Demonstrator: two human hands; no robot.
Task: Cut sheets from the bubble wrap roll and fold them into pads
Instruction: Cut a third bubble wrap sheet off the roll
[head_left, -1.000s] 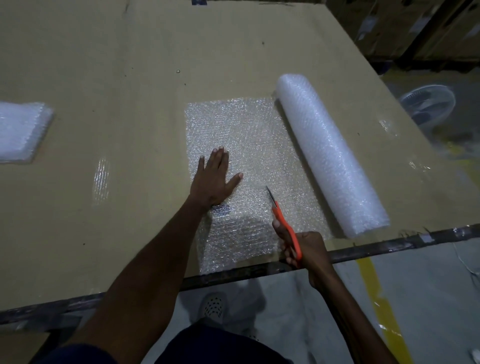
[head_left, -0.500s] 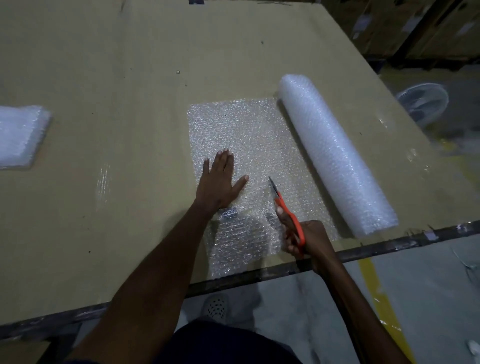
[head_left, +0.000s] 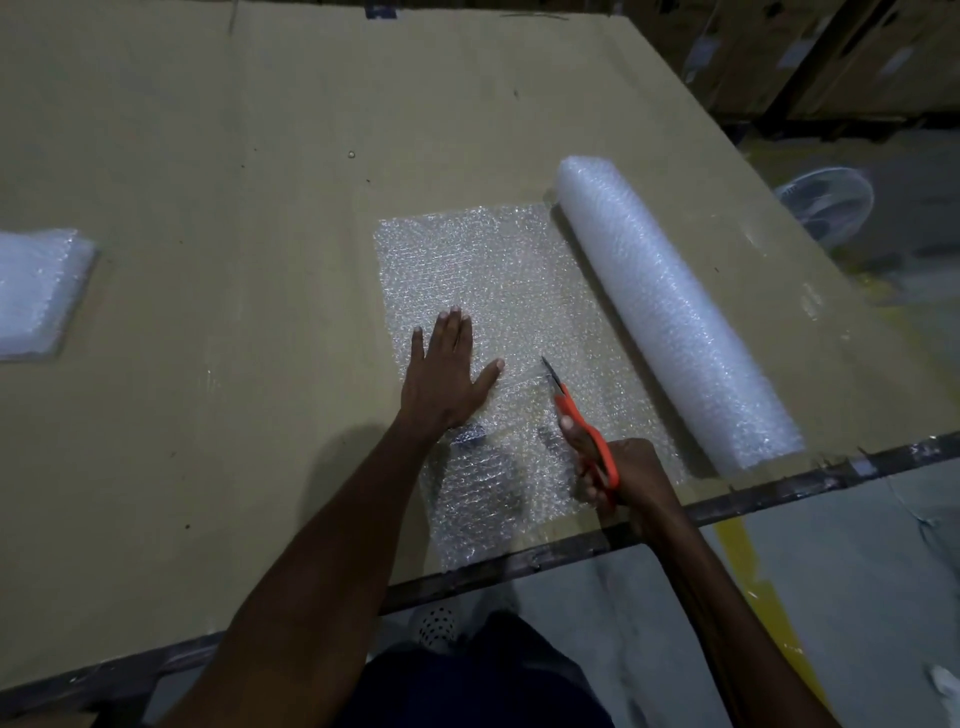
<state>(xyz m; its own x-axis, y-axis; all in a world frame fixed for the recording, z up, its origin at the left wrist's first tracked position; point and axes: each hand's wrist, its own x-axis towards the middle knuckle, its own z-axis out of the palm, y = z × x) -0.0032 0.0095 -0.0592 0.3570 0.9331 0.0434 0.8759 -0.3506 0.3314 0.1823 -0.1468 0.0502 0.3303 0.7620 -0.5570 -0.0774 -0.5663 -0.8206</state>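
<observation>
A white bubble wrap roll (head_left: 675, 317) lies diagonally on the cardboard-covered table (head_left: 208, 156). From it a clear sheet (head_left: 493, 270) is unrolled to the left, reaching the table's near edge. My left hand (head_left: 444, 376) presses flat on the sheet with fingers straight and thumb spread. My right hand (head_left: 621, 473) grips orange-handled scissors (head_left: 576, 415), whose blades point away from me into the sheet, partway along it beside my left thumb.
A folded bubble wrap pad (head_left: 36, 291) lies at the table's far left. A dark metal rim (head_left: 779, 491) runs along the near table edge. A fan (head_left: 826, 202) stands on the floor at right, with cartons behind. A yellow floor line (head_left: 748, 582) runs below.
The scissors and my right hand have advanced a little further into the sheet, away from me. My left hand stays pressed flat on the sheet.
</observation>
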